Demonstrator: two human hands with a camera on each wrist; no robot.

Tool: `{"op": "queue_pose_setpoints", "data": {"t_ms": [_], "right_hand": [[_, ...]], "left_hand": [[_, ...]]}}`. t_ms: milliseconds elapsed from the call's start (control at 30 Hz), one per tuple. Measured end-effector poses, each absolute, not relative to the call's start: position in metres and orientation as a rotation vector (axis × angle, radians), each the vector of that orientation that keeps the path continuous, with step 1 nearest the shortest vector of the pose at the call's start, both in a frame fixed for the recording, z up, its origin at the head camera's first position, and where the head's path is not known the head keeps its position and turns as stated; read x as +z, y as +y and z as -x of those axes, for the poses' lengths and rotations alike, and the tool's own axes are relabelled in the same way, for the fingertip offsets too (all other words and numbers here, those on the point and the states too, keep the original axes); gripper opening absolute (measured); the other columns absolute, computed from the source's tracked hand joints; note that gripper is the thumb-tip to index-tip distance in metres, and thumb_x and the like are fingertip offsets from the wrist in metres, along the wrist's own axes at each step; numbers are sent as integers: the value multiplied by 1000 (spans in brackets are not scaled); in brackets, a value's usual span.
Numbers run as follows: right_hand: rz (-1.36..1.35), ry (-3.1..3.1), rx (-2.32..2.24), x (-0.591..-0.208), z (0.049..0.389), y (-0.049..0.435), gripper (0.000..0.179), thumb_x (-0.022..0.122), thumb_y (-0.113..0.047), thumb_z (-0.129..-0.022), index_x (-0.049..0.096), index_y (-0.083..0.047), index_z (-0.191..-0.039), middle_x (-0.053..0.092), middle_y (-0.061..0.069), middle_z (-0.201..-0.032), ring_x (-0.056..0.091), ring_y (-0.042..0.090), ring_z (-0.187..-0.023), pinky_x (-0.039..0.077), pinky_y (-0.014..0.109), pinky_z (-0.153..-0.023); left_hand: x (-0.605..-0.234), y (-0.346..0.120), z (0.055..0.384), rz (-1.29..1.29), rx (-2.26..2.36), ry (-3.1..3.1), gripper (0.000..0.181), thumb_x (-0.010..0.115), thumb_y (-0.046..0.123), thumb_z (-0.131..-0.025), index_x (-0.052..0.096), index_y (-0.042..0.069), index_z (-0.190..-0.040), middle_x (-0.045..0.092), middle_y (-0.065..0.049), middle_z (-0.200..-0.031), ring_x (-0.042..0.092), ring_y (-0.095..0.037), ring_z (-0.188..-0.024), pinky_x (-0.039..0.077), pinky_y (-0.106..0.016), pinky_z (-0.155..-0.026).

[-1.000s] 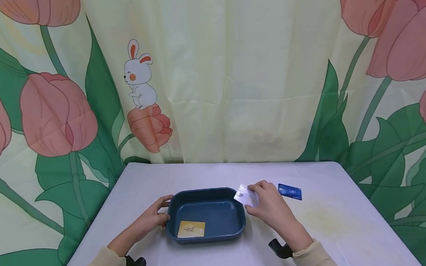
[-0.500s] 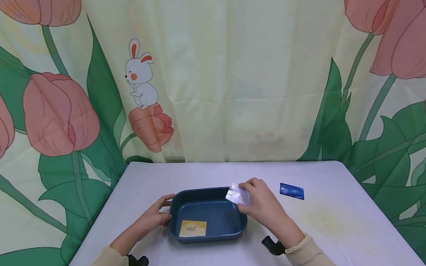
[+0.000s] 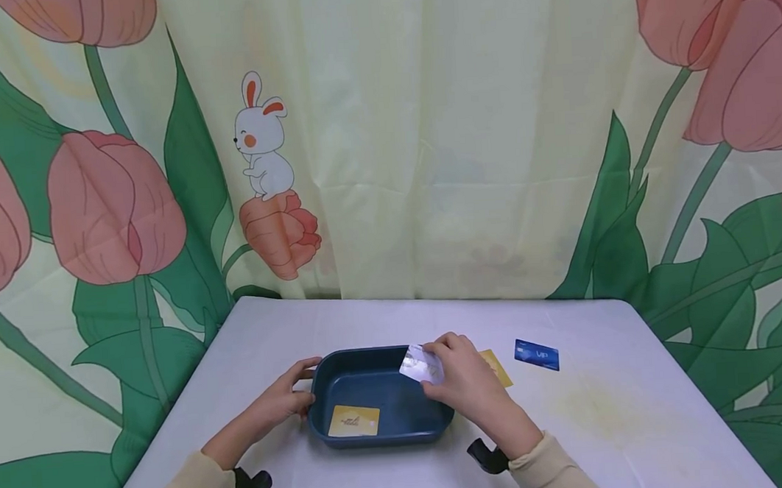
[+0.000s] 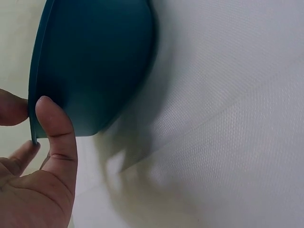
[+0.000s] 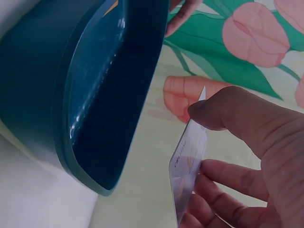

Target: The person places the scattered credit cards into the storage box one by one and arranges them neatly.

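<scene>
A dark blue rectangular box [image 3: 388, 439] with an open top stands on the table. My left hand [image 3: 285, 395] grips its left end, thumb [image 4: 58, 128] along the outer wall and fingertips at the rim. Between thumb and fingers, my right hand [image 3: 461, 377] pinches a silvery-white plastic card [image 3: 420, 364] over the box's right end. The card [image 5: 187, 166] is tilted and has small printing on its face. Inside the box, a yellow card [image 3: 354, 420] lies at the front left.
On the white-covered table [image 3: 606, 424], a blue card marked VIP [image 3: 536, 355] lies to the right. Another yellow card [image 3: 497, 368] shows partly behind my right hand. A curtain [image 3: 426, 161] printed with tulips and a rabbit hangs along the table's back.
My right hand has moved left with the silvery card, bringing it farther over the box. The yellow card behind that hand has come into sight. My left hand stays at the box.
</scene>
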State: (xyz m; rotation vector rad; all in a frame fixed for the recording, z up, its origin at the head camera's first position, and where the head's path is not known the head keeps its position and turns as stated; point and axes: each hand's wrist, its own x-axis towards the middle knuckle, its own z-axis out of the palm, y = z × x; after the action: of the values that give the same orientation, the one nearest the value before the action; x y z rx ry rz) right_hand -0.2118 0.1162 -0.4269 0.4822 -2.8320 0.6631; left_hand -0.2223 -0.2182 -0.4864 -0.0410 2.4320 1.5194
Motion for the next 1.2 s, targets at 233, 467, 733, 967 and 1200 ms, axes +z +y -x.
{"op": "queue_pose_setpoints", "data": {"t_ms": [233, 467, 733, 967, 1200], "right_hand": [[-497, -2822, 655, -428, 211, 111, 51, 89, -27, -77, 74, -9, -122, 65, 6, -117, 57, 25, -108, 54, 36, -80], [-571, -2794, 648, -429, 211, 105, 50, 88, -28, -76, 74, -9, -121, 64, 5, -114, 57, 23, -106, 54, 36, -85], [-639, -2826, 638, -434, 212, 100, 51, 88, -27, -76, 73, -9, -121, 64, 5, -114, 55, 21, -103, 54, 34, -82], [-659, -2860, 624, -439, 214, 97, 51, 88, -26, -77, 73, -7, -122, 64, 6, -116, 55, 21, -103, 55, 36, -84], [-665, -2926, 590, -444, 215, 95, 52, 88, -27, -78, 73, -8, -124, 65, 6, -118, 55, 21, -104, 55, 38, -89]], "left_hand": [[-487, -220, 222, 42, 1530, 2424, 72, 61, 3, -88, 40, 14, -156, 45, -23, -153, 62, -23, -84, 53, -36, -69], [-487, -220, 221, 36, 1526, 2418, 72, 60, 3, -88, 40, 15, -157, 44, -23, -153, 62, -24, -83, 54, -37, -69], [-488, -220, 222, 46, 1523, 2421, 72, 60, 3, -89, 40, 15, -157, 44, -22, -154, 63, -24, -84, 54, -36, -70], [-486, -220, 221, 39, 1509, 2439, 73, 60, 4, -88, 40, 15, -157, 44, -22, -154, 62, -23, -85, 54, -36, -71], [-487, -220, 221, 37, 1522, 2424, 72, 59, 3, -88, 39, 15, -157, 43, -23, -154, 62, -24, -85, 54, -36, -70]]}}
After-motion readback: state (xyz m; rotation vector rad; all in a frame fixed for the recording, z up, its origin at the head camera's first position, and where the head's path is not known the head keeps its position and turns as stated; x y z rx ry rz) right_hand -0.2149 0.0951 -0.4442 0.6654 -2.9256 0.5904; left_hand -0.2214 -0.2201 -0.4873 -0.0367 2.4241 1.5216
